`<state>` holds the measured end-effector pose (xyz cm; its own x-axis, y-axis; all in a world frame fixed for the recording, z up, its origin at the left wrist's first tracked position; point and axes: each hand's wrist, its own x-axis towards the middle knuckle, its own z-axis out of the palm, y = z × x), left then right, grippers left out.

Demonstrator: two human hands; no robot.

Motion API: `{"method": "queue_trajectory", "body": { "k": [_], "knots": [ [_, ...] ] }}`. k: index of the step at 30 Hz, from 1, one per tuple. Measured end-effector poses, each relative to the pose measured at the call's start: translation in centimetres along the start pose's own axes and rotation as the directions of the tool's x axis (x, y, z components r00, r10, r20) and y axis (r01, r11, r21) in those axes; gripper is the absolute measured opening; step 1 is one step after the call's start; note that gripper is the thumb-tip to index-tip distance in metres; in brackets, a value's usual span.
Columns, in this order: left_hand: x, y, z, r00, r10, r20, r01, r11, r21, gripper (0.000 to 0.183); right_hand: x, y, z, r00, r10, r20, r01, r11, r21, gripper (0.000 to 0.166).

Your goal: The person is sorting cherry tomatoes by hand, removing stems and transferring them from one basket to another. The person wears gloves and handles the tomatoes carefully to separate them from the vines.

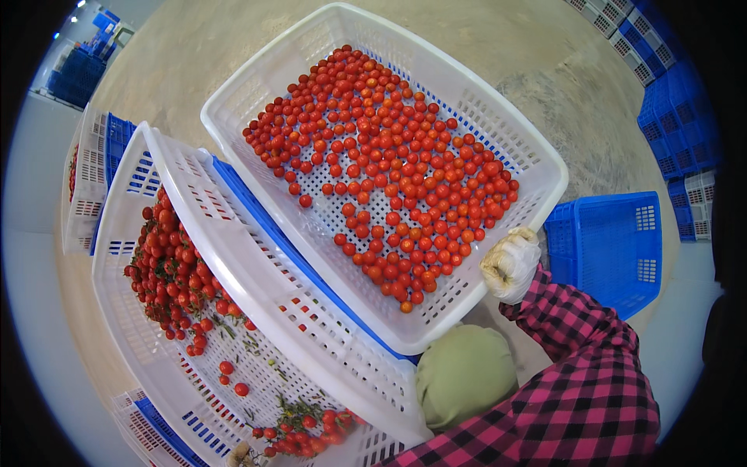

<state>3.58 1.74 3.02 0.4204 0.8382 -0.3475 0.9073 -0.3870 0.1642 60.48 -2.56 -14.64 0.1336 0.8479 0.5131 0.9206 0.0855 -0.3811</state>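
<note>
My right hand (511,266), in a stained white glove, is curled over the near corner of a white plastic basket (528,131). Loose red cherry tomatoes (402,163) are spread over that basket's slotted bottom. At the bottom edge, only the gloved fingertips of my left hand (240,455) show, close to cherry tomatoes on green stems (306,435); its grip is hidden. Those tomatoes lie in a second white basket (125,327), which also holds a larger heap of cherry tomatoes (169,262), a few loose ones and bits of stem (248,344).
A blue plastic crate (607,251) stands on the concrete floor (543,87) at the right. Stacked blue and white crates (677,122) line the far right. More crates (90,175) stand at the left. A green-covered knee (467,373) is beside both baskets.
</note>
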Motion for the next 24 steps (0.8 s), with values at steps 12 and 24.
{"method": "queue_trajectory", "body": {
  "k": [12,24],
  "knots": [
    [-0.05,0.16,0.18,0.998,-0.054,0.017,0.055,0.996,-0.076,0.021,0.1,-0.07,0.27,0.999,-0.035,-0.024,0.034,0.999,-0.02,0.015],
    [-0.19,-0.54,0.31,0.999,-0.029,0.026,0.032,0.99,-0.136,0.032,-0.65,0.06,0.65,0.999,-0.037,0.002,0.037,0.997,-0.063,0.013]
  ]
}}
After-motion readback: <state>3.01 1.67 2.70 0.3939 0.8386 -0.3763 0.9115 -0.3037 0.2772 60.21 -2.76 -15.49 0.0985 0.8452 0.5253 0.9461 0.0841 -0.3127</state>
